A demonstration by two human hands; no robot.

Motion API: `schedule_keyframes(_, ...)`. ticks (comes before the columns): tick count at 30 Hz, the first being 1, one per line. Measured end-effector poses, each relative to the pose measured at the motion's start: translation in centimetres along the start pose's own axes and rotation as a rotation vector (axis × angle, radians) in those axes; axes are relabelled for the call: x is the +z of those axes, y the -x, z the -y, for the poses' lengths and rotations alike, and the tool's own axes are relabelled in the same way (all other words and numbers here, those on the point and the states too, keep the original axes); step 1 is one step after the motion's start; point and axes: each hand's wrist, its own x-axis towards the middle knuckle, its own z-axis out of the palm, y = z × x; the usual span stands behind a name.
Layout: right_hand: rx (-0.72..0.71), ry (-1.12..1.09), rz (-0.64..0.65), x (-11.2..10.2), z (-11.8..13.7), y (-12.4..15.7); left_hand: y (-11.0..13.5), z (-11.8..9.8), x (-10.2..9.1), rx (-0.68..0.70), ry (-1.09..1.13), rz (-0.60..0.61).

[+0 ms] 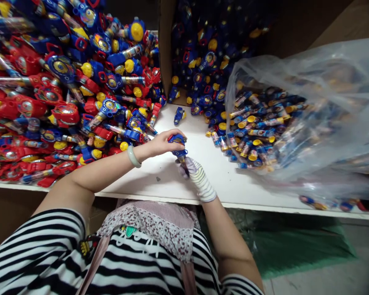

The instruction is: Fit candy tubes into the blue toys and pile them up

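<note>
My bare left hand [167, 143], with a pale bangle at the wrist, is closed around a blue plastic toy head [180, 153]. Under it, my right hand [193, 170] in a striped knit glove grips a small clear printed tube [182, 161]. Head and tube meet end to end between my hands, above the white table [153, 180]; whether they are fully joined I cannot tell. A loose blue toy head [179, 116] lies on the table just beyond my hands. The gloved fingers hide the tube's lower end.
To my left rises a large pile of red and blue toys with tubes attached [64, 114]. Behind the table, a cardboard box [165, 49] holds more blue heads. A clear plastic bag [326, 82] on the right spills printed tubes with yellow ends [258, 133].
</note>
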Motion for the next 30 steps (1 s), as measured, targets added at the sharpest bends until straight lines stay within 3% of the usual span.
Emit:
schedule_keyframes(2, -0.106, 0.231, -0.209, -0.3, 0.6, 0.0, -0.1, 0.6, 0.2, -0.039, 0.024, -0.102)
schedule_keyframes(3, -0.125, 0.272, -0.237, -0.3, 0.8, 0.2, -0.1, 0.9, 0.2, -0.043, 0.053, -0.114)
schedule_keyframes(4, -0.114, 0.236, -0.198, -0.2, 0.9, 0.4, -0.1, 1.1, 0.2, -0.031, 0.088, -0.097)
schedule_keyframes(7, 0.033, -0.136, 0.125, 0.1, 0.5, 0.9, 0.1, 1.2, -0.1, 0.048, 0.16, 0.028)
schedule_keyframes(9, 0.071, -0.258, 0.207, 0.1, 0.4, 0.6, 0.1, 0.9, -0.3, 0.054, 0.131, 0.055)
schedule_keyframes(11, 0.001, -0.104, 0.068, -0.1, 0.6, 0.1, 0.1, 0.6, -0.2, 0.018, 0.078, -0.006)
schedule_keyframes(13, -0.103, 0.193, -0.169, -0.2, 1.1, -0.3, -0.1, 0.5, 0.1, -0.03, 0.064, -0.076)
schedule_keyframes(15, -0.146, 0.339, -0.278, 0.2, 1.6, -0.4, -0.3, 0.8, 0.2, -0.031, 0.096, -0.103)
schedule_keyframes(17, -0.098, 0.192, -0.171, 1.1, 1.9, -0.1, -0.4, 1.2, 0.0, 0.039, 0.152, -0.091)
schedule_keyframes(20, 0.018, -0.171, 0.128, 2.5, 2.4, 0.0, 0.2, 0.8, -1.3, 0.143, 0.204, -0.001)
schedule_keyframes(22, 0.012, -0.207, 0.215, 2.7, 2.9, -0.8, 1.2, -0.4, -2.8, 0.173, 0.129, 0.034)
schedule_keyframes(24, -0.075, -0.098, 0.157, 1.9, 3.0, -2.1, 2.5, -2.2, -5.2, 0.261, -0.054, -0.061)
schedule_keyframes(27, -0.153, 0.066, -0.061, -0.8, 1.8, -3.9, 4.5, -5.4, -11.1, 0.499, -0.358, -0.481)
schedule_keyframes(29, -0.109, 0.137, -0.12, -2.7, 0.0, -4.2, 5.9, -7.1, -15.8, 0.597, -0.512, -0.756)
schedule_keyframes(30, -0.086, 0.174, -0.117, -3.6, -1.0, -4.1, 6.6, -7.7, -18.0, 0.599, -0.589, -0.83)
